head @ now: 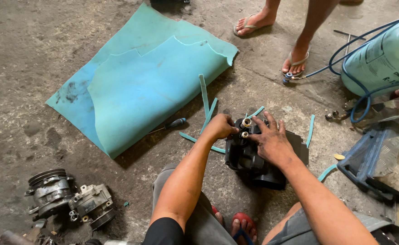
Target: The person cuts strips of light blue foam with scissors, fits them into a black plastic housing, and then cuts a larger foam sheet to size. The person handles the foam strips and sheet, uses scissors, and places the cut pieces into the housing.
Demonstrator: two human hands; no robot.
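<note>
The black compressor rested on the concrete floor between the person's knees. The left hand pinched a fitting at its brass ports; the right hand lay flat, steadying the body — port work was judged in hand, calling next for steady, careful seating of the fitting.

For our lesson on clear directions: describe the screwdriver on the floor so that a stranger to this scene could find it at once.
Start at the big teal sheet spread on the concrete floor. Follow its lower right edge down toward the left hand; the screwdriver lies just off that edge. Unlike the thin teal strips beside it, it has a dark handle and a slim metal shaft.
</note>
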